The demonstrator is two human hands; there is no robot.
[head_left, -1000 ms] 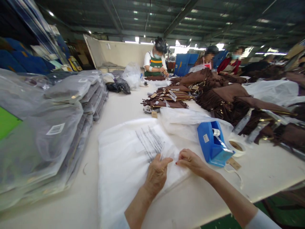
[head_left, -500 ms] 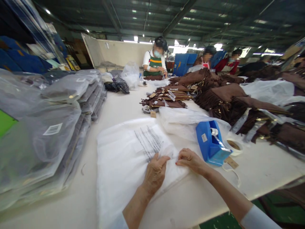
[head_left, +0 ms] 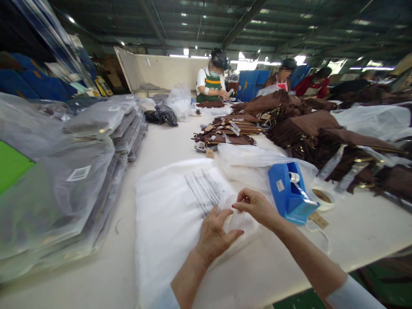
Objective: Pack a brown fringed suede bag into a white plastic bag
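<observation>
The tape dispenser (head_left: 286, 197) stands on my table (head_left: 360, 227). To its left lies a plastic bag (head_left: 164, 206), with my left hand (head_left: 215, 235) on it; my right hand (head_left: 257, 208) is between this hand and the dispenser. Far to its left is a pile of wrapped goods (head_left: 83, 171). Just right of the dispenser lies a tape roll (head_left: 325, 207); behind the dispenser, rightward, a heap of handbags (head_left: 310, 124).

Dim ceiling (head_left: 189, 21), glaring lights (head_left: 300, 59) at back, brighter tabletop (head_left: 164, 143), soft detail, stretched edges

The head-worn camera looks forward and down, close above left hand (head_left: 215, 235) and right hand (head_left: 256, 209).
</observation>
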